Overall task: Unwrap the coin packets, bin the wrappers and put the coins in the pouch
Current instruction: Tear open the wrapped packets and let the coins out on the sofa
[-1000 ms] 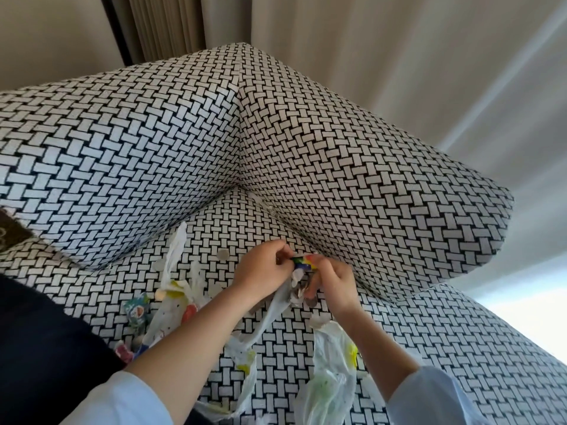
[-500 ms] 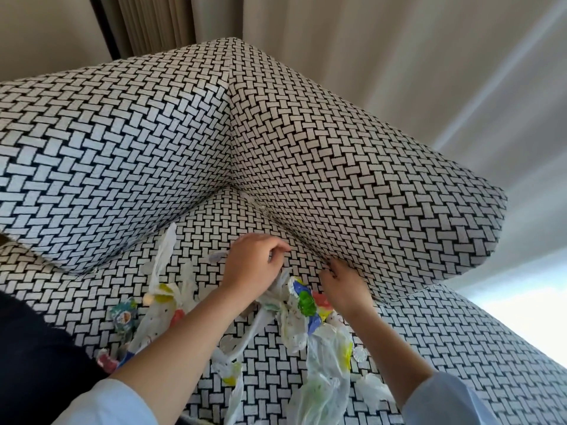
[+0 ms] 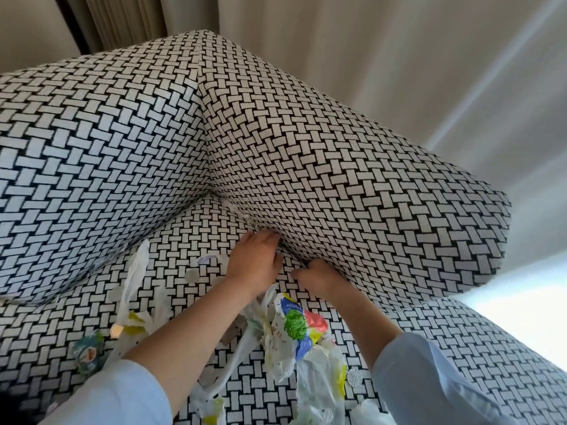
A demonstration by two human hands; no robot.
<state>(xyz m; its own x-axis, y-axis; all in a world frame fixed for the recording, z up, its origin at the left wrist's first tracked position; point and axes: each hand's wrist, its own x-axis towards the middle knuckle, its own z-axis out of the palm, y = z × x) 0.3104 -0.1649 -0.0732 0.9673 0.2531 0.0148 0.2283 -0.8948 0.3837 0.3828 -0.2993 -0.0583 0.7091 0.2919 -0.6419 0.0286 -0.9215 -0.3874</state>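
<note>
wrappers [image 3: 294, 329] and loose coins [image 3: 192, 275] litter the sofa [image 3: 337, 179] around flat left hand [image 3: 254, 262]; right hand [image 3: 316, 276] curled, contents unclear.

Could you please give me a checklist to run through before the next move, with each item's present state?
1. Left hand free: ok, its straight fingers touch the sofa seat at the crease.
2. Right hand holding a coin: cannot tell, its fingers curl under.
3. Loose coins gathered: not ok; a coin lies left of the left hand, and a second coin lies beside the right sleeve.
4. Colourful wrapper binned: not ok, it lies on the seat.
5. Bin and pouch within reach: cannot tell, neither clearly shows.
</note>
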